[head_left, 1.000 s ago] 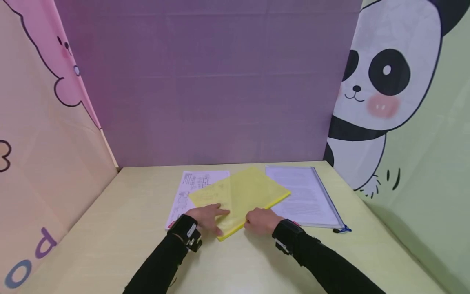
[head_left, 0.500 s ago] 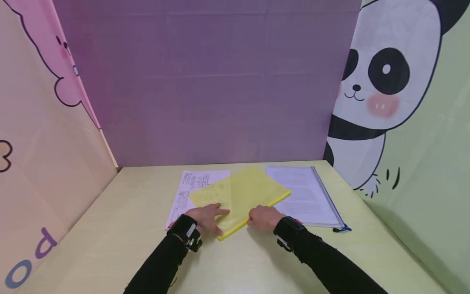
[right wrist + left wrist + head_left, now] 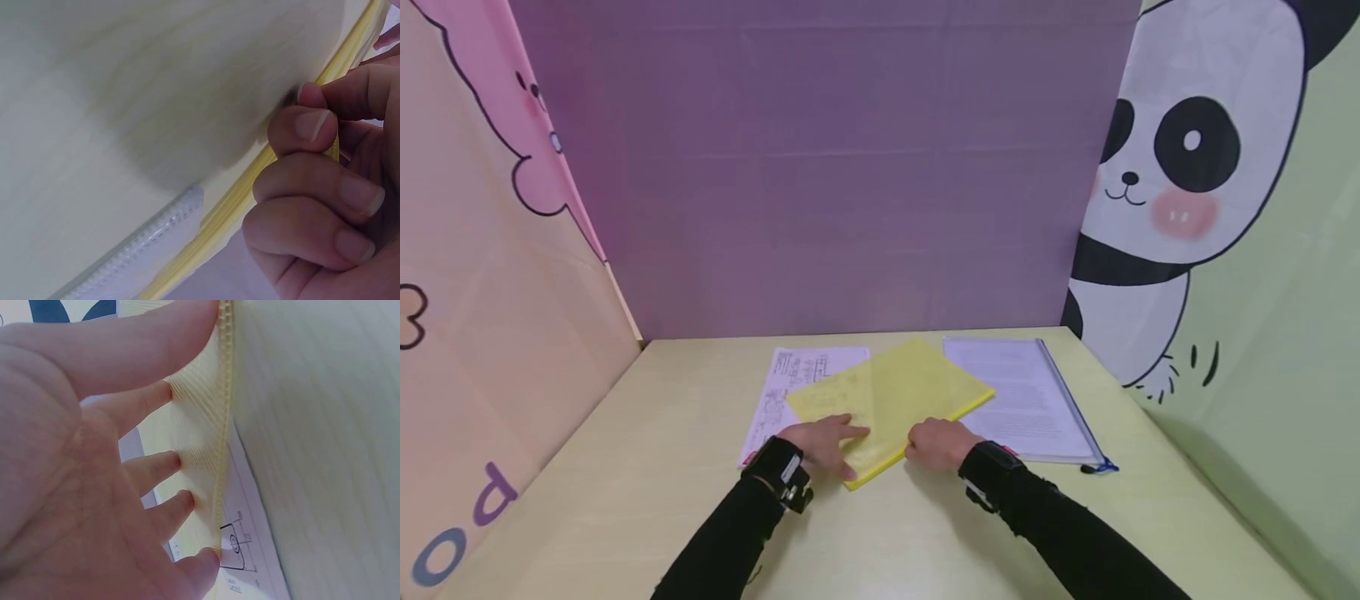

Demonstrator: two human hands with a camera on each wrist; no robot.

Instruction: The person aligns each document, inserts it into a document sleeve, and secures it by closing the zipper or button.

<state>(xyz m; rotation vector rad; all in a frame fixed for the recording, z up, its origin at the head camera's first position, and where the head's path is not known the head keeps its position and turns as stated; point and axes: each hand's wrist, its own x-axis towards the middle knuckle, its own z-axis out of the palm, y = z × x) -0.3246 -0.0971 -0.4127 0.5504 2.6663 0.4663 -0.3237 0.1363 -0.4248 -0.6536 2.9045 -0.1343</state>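
A yellow zip document pouch [image 3: 917,379] lies slanted in the middle of the table, its zipper edge facing me. My left hand [image 3: 822,442] rests on its near left corner, fingers spread; fingertips [image 3: 181,459] press the mesh-textured face and the thumb lies by the zipper edge. Along the same edge, my right hand [image 3: 942,443] pinches the zipper [image 3: 228,203] between thumb and forefinger, other fingers curled. A small yellow strip shows among those fingers; the slider itself is hidden.
Partly under the pouch on the left is a printed sheet [image 3: 808,367] with line drawings. At right, a clear zip pouch [image 3: 1015,408] with a printed page has a blue pull [image 3: 1105,465] at its near corner. A purple wall [image 3: 850,167] stands behind the table.
My right hand has slid a little to the right along the pouch's zipper edge, then stayed there over the last half second. The left hand and the pouch hold their place.
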